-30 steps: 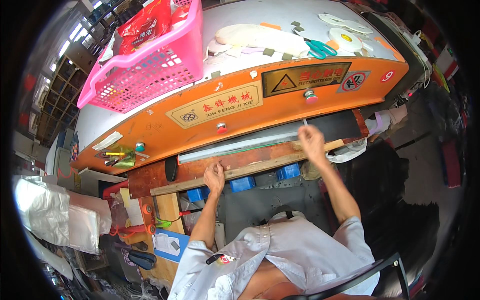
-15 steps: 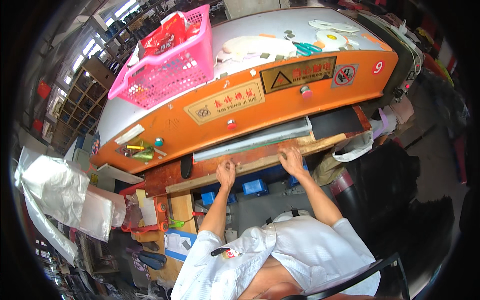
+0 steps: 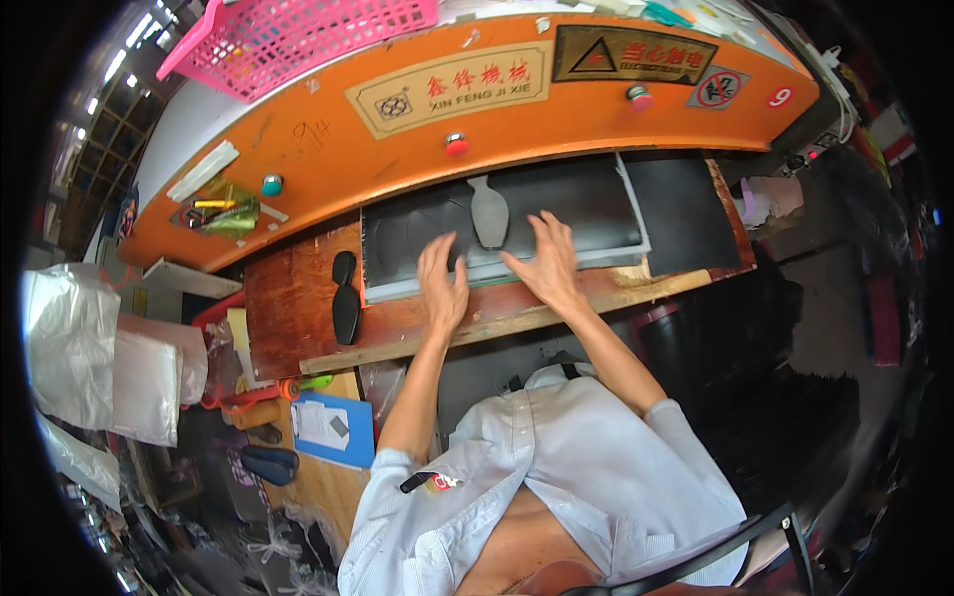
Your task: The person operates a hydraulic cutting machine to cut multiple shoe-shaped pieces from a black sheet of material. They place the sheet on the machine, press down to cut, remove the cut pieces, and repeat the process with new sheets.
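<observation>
A black board (image 3: 412, 233) with a pale front rim lies on the reddish wooden bench beneath the orange machine. On it rests a grey sole-shaped piece (image 3: 489, 215), with faint outlines pressed into the board to its left. My left hand (image 3: 442, 281) hovers over the board's front edge, fingers apart and nothing in it. To the right of the grey piece, my right hand (image 3: 547, 260) is spread open, thumb pointing at the piece's near end. A black shoe-sole-shaped piece (image 3: 345, 303) sits on the bench left of the board.
The orange machine front (image 3: 328, 154) with a red button (image 3: 456, 145) and a green button (image 3: 272, 186) rises just beyond my hands. A pink basket (image 3: 298, 40) stands on top. Plastic bags (image 3: 70, 343) hang at left, above a blue clipboard (image 3: 333, 430).
My hands have left the bench's front strip and opened farther in over the board. More of the black board and the grey sole-shaped piece now show. The view has tilted lower.
</observation>
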Available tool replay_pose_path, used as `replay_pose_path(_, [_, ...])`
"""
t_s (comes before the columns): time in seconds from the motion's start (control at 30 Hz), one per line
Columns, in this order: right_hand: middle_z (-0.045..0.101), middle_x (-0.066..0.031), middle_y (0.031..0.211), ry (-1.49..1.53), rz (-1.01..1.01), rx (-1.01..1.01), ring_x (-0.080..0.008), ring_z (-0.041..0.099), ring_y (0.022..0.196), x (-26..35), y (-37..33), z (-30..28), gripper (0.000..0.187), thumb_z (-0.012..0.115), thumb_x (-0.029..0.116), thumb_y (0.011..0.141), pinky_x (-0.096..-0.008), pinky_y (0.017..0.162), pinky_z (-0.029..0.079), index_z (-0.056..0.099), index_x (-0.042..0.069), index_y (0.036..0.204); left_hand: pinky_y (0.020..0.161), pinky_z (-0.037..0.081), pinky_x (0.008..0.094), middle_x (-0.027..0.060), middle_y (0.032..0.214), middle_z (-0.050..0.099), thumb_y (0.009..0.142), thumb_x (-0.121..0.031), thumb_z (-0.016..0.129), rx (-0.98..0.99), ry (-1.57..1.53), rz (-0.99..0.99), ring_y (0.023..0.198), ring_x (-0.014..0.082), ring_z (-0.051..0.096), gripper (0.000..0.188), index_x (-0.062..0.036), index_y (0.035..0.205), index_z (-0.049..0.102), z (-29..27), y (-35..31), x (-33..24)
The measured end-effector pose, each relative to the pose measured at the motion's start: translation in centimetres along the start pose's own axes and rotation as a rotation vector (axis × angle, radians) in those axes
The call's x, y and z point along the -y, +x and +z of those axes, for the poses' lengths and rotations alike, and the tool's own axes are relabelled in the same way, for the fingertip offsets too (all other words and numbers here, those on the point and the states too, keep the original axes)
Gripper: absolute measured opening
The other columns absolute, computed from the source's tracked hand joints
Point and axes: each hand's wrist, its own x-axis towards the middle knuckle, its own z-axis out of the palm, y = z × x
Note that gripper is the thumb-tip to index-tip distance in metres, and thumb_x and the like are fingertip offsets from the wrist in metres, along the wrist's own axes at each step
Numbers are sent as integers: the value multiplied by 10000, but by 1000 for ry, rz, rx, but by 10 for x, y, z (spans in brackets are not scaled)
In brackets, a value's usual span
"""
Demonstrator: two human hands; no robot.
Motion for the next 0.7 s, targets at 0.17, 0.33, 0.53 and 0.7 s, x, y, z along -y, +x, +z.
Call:
replay_pose_path(0.17, [593,-269,1386,-23,77,187,-435,523,1193,45,15,41,782,854,360,744,-509,1040,466,604,-38,1369,1221,320,493,241,1523,531,1011,-94,567,299,-69,-162,1469,428,429,482,28,1475,529,15,19,-12])
replay_pose_path(0.33, [704,-209,1216,592,453,313,-276,647,1079,9,-12,3,735,855,254,779,-386,918,545,605,-78,1385,1239,283,501,208,1607,452,978,-197,667,365,157,-60,1523,406,359,627,19,1531,465,13,-33,-32])
replay_pose_path(0.53, [643,-240,1302,364,416,253,-366,574,1208,-14,-16,-61,692,844,156,725,-467,1050,487,625,-78,1338,1236,288,517,172,1619,440,951,-250,733,470,206,-167,1525,393,355,674,10,1520,482,4,-44,-50])
replay_pose_path(0.7, [605,-214,1346,59,238,211,-379,564,1149,-4,-37,-30,714,858,199,702,-473,952,525,611,-50,1324,1222,315,517,178,1569,497,913,-182,770,409,145,-172,1500,400,401,639,10,1473,530,5,-41,-44])
